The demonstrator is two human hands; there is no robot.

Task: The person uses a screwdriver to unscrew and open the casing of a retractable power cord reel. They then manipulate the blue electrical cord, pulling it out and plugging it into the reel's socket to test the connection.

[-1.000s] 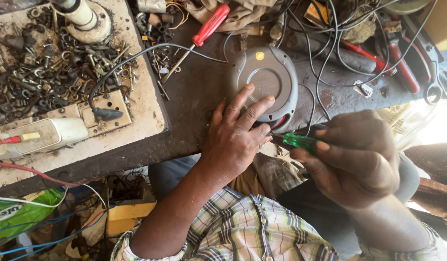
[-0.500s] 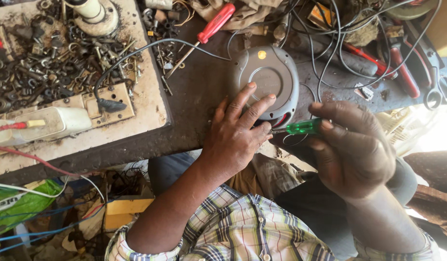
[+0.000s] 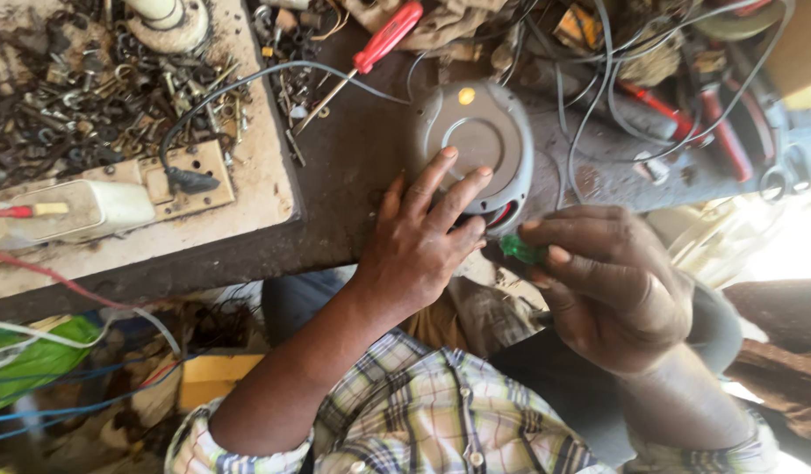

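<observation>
A round grey appliance casing with a small yellow spot lies on the dark workbench, at its front edge. My left hand rests flat on the near part of the casing, fingers spread over it. My right hand is closed around a green-handled screwdriver, whose tip points at the casing's lower edge, where a bit of red shows. The screwdriver's shaft is hidden between the two hands.
A red-handled screwdriver lies behind the casing. A tray of loose screws and metal parts sits at the left with a white block. Tangled cables and red pliers crowd the right. Green and yellow clutter lies under the bench.
My right hand has brought the green screwdriver in closer to the casing's lower edge. My left hand stays pressed on the casing.
</observation>
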